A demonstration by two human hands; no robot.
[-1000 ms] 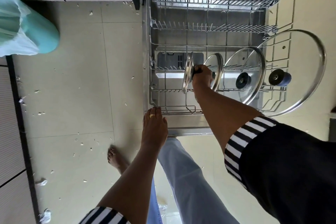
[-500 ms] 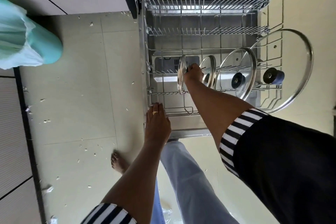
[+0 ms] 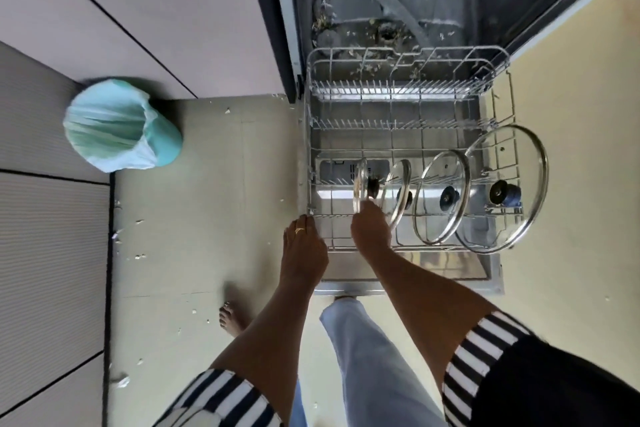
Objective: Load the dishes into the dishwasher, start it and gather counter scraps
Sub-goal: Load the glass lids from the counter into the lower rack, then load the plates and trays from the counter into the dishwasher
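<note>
1. Below my head, the lower rack (image 3: 408,135) stands pulled out over the open dishwasher door (image 3: 450,269), in front of the tub (image 3: 460,17).
2. Along the rack's near row, four glass lids stand on edge, side by side, growing from left to right: the smallest lid (image 3: 360,180), the second lid (image 3: 398,192), the third lid (image 3: 437,177) and the largest lid (image 3: 519,156). Each carries a dark knob at its centre.
3. My right hand (image 3: 370,230) lies just in front of the smallest lid, back upward, reaching to its lower rim. The fingers are hidden behind the hand, so I cannot tell whether they pinch the rim or only touch it.
4. My left hand (image 3: 304,248) holds nothing. Its fingers (image 3: 300,224) are straight and close together, with the tips resting at the rack's near left corner. One finger wears a gold ring (image 3: 300,230).
5. Bits of debris (image 3: 367,64) lie on the bottom of the tub.
6. A teal lined bin (image 3: 121,125) stands on the floor (image 3: 207,184), well to the left of the dishwasher, and pale scraps (image 3: 140,256) are scattered over the tiles.
</note>
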